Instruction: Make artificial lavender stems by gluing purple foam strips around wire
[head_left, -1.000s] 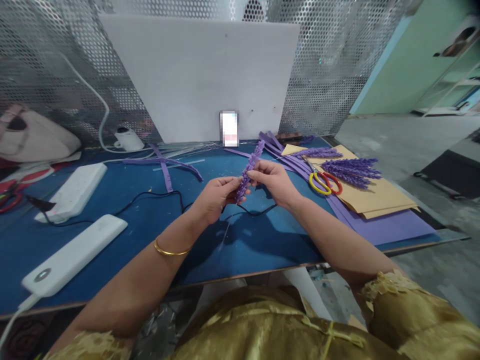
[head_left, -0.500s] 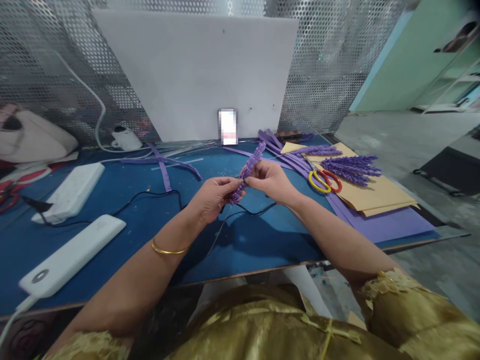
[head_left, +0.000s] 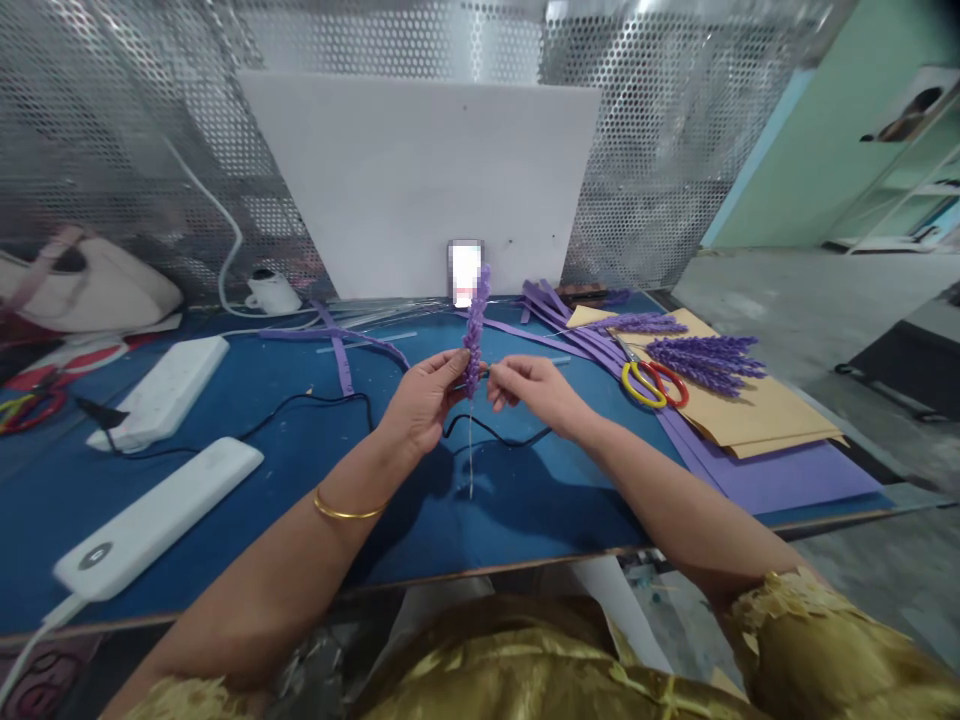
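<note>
a: where is the flower spike (head_left: 475,335) to be found?
b: it is held nearly upright in the left hand (head_left: 421,402), with its purple tip raised above the grip and its wire stem (head_left: 471,455) left hanging bare below.
a: how is that hand posed?
b: the forearm is stretched in from the lower left, a gold bangle (head_left: 349,514) is worn at the wrist, and the palm is turned inward.
a: and the grip?
b: it is closed on the lower part of the spike; the thumb is laid along the near side and the fingers are bent behind.
a: what is shown of the right hand (head_left: 536,392)?
b: it is reached in from the lower right and kept just beside the grip, its fingers curled toward the thumb. whether something thin is pinched there, or whether the spike's base is touched, cannot be told.
a: what is placed farther out?
b: beyond the grip, a phone (head_left: 463,262) is propped against a white board (head_left: 420,180), its edge partly covered by the spike. below the grip, a black cable (head_left: 510,440) is stretched across the blue tabletop (head_left: 540,520).
a: and to the right of the grip?
b: purple strips (head_left: 559,318) are heaped, then scissors (head_left: 651,385) and more purple spikes (head_left: 705,362) are laid on tan paper (head_left: 739,415).
</note>
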